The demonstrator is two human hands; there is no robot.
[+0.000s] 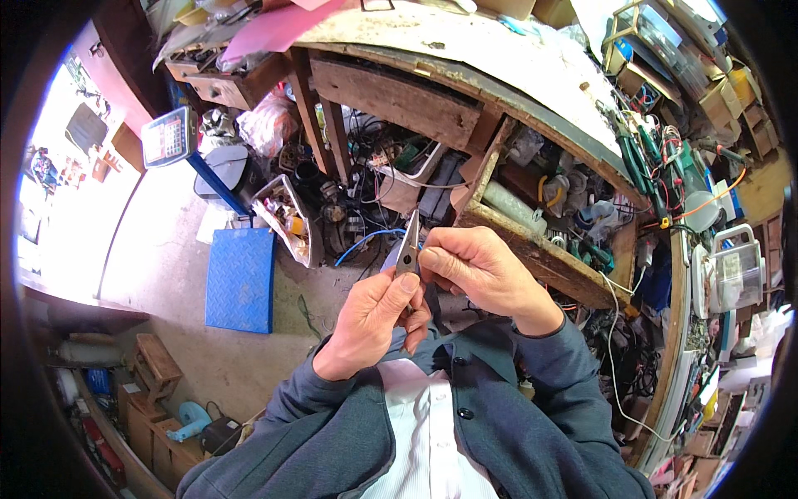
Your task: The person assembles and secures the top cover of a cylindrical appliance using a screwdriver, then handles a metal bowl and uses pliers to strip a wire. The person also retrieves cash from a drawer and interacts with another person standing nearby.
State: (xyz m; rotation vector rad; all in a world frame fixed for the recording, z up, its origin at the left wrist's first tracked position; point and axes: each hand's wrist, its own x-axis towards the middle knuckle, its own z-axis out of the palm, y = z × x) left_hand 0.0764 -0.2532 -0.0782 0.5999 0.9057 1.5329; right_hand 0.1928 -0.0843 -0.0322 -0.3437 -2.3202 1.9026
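Note:
In front of my chest, my left hand [378, 314] is closed around a pair of long-nose pliers [407, 256], whose tapered metal jaws point up and away from me. The handles are mostly hidden in my palm. Right beside the jaws, my right hand [465, 262] is closed in a pinch, thumb against fingers. A thin copper-coloured strand seems to show between its fingertips and the pliers, too small to make out surely. Behind the jaws runs a blue cable [366, 239]; whether it reaches my fingers cannot be told.
An open wooden drawer [544, 248] full of tools and parts juts out beyond my right hand, under a cluttered workbench [465, 41]. A blue platform scale [239, 281] stands on the floor at left, next to a white bin [287, 220] of scraps. Tangled cables lie under the bench.

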